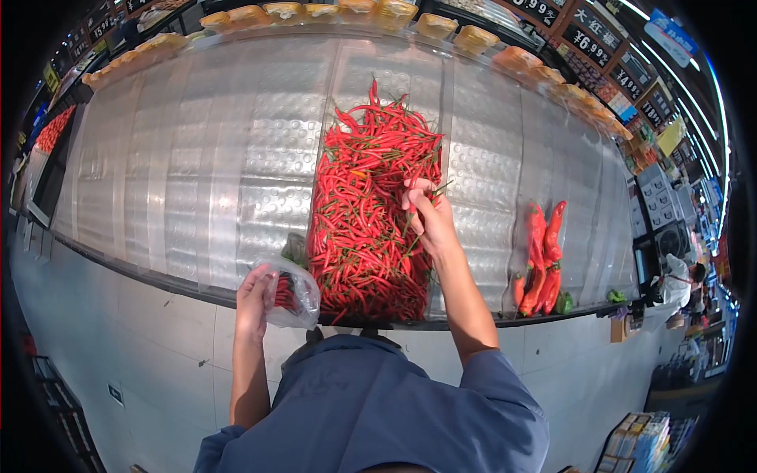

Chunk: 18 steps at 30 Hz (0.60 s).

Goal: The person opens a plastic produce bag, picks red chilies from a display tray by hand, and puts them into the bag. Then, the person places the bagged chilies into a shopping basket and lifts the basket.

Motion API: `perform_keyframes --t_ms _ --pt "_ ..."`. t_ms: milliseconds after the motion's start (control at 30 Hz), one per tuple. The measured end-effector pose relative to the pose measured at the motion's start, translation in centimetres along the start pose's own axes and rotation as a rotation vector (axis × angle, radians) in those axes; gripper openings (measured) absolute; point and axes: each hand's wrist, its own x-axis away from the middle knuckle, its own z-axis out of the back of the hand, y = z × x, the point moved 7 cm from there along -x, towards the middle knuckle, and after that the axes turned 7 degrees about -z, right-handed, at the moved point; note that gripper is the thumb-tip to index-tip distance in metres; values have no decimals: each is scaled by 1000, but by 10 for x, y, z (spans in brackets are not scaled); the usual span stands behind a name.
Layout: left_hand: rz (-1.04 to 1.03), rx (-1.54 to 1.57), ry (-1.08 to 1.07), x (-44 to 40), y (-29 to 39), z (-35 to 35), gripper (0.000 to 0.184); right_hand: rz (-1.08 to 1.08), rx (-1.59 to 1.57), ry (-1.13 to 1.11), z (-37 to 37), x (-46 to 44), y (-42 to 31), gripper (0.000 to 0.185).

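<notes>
A long heap of small red chili peppers (367,213) with green stems fills the middle section of the metal display counter. Over the right side of the heap, my right hand (430,214) is closed with its fingers around a few chilies; a green stem pokes out beside the knuckles. My left hand (254,296) grips the edge of a clear plastic bag (303,309) at the counter's front edge, left of the heap. Some red chilies (285,293) show inside the bag.
Larger red peppers (544,252) lie to the right, beside a green pepper (564,303). Yellow packaged goods (394,13) line the counter's back edge. Price signs (587,45) hang behind. At far right is a person in white (674,284). The counter's front rim (158,277) curves before me.
</notes>
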Motion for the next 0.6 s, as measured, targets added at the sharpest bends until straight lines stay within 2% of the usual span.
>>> perform_keyframes --t_ms 100,133,200,333,467,533,600 --pt "9 -4 1 -7 -9 8 30 -192 -326 -74 7 -5 13 17" --pt "5 2 9 -8 -9 9 30 -196 -323 -83 12 -8 17 17" --pt "5 5 -12 -8 -9 9 29 -221 -557 -146 15 -11 24 18" --pt "9 5 -2 -7 -8 10 29 -306 -534 -142 18 -13 32 19" --pt "15 22 6 -8 -7 12 28 -289 -506 -149 0 -6 24 17" --pt "15 30 5 -8 -6 14 28 -327 -518 32 3 -8 28 13" --pt "15 34 -40 -8 -6 14 28 -297 -400 68 8 -19 24 13"
